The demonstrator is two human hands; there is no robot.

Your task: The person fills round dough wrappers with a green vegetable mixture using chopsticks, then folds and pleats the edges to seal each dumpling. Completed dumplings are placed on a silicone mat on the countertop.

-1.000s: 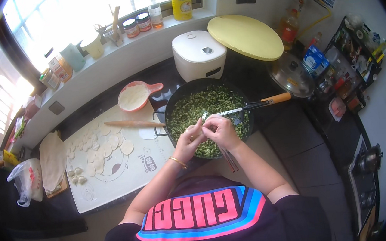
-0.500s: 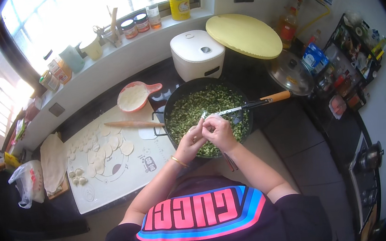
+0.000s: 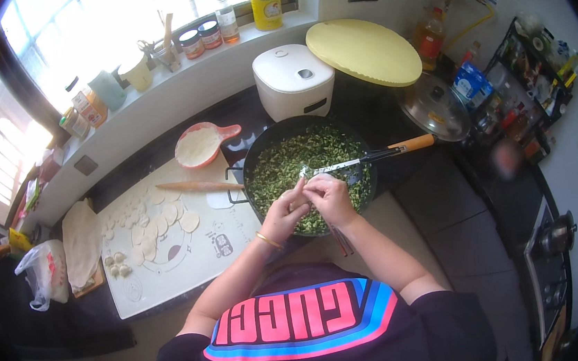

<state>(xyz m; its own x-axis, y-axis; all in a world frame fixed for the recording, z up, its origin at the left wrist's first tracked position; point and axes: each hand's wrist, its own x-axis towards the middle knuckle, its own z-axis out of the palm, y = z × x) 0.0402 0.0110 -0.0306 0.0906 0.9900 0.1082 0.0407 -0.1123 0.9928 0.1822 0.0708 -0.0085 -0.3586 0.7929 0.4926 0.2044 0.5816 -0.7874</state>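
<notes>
Both my hands meet above a black pan (image 3: 248,158) of chopped green filling (image 3: 292,145). My left hand (image 3: 288,210), with a gold bangle at the wrist, is closed around a small white dough dumpling (image 3: 304,171), mostly hidden by fingers. Pinched against its edge are the fingertips of my right hand (image 3: 328,197). A pair of chopsticks (image 3: 342,242) sticks out over the pan's near rim, under my right wrist. Across the pan's right side lies a spatula (image 3: 400,147) with a wooden handle.
On the left, a pale mat (image 3: 194,276) bears round wrappers (image 3: 190,222), several dumplings (image 3: 117,264) and a rolling pin (image 3: 192,187). Behind stand a red-rimmed bowl of flour (image 3: 197,147) and a white appliance (image 3: 293,82). A pot lid (image 3: 435,107) is at right.
My fingers have shifted slightly along the dumpling's edge, still pinching it. The whole view has moved a little; the other things stay in place.
</notes>
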